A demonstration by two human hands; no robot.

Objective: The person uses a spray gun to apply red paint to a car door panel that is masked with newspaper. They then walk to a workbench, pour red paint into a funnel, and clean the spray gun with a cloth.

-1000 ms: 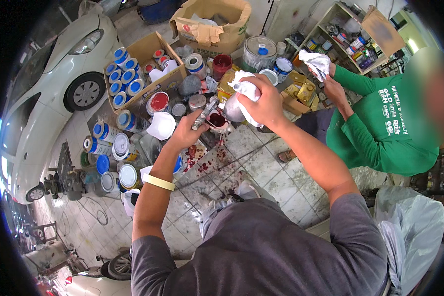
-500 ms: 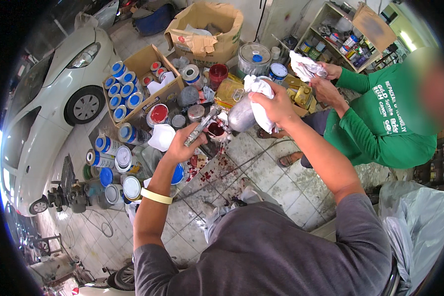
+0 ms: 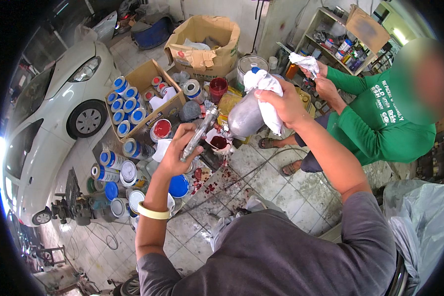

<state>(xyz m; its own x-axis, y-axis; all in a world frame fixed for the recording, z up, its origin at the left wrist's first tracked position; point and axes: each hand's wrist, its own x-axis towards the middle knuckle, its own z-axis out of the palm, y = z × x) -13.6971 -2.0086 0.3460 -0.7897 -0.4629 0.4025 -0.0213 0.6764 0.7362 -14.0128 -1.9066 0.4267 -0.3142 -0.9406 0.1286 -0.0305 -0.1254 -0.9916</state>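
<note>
My left hand (image 3: 175, 153) is closed around the paint-stained metal handle of a spray gun (image 3: 200, 134). Its silver rounded cup (image 3: 244, 117) is tilted beside it, though the joint between the two is hard to make out. A white rag (image 3: 267, 101) is bunched in my right hand (image 3: 286, 106), whose fingers press it against the cup's end. Just below the gun, an open container of dark red paint (image 3: 218, 142) stands with red smears on its rim. The fingertips behind the rag are hidden.
A cardboard box (image 3: 175, 96) of blue-lidded cans stands at left, with more cans around it. A larger carton (image 3: 202, 61) sits behind. At right, a person in green (image 3: 375, 116) holds another white rag (image 3: 305, 63). A hose (image 3: 261, 159) crosses the paint-spotted tiles. A white car (image 3: 66, 89) stands left.
The cup and rag have shifted slightly, and more of the cup's side shows. My left hand has turned the gun's handle a little. The person in green has moved their rag slightly.
</note>
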